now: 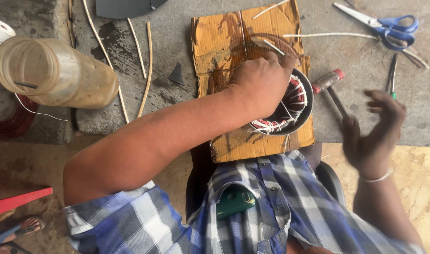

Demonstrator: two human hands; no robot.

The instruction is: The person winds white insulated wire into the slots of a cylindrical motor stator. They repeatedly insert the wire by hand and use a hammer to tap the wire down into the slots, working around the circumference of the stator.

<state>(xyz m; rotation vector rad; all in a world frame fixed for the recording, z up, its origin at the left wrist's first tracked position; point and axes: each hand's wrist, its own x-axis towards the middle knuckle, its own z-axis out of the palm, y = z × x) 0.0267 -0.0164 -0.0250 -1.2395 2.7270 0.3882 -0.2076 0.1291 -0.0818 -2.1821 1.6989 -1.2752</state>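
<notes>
My left hand presses down on the motor stator, fingers curled over its rim at the ten o'clock side. My right hand hangs released at three o'clock, blurred, fingers spread. I judge I'm steadying the winding while tying it; next calls for a firm grip on the lacing. The stator sits on stained cardboard, red coils bound in white string. A hammer lies beside it, blue-handled scissors at one o'clock.
</notes>
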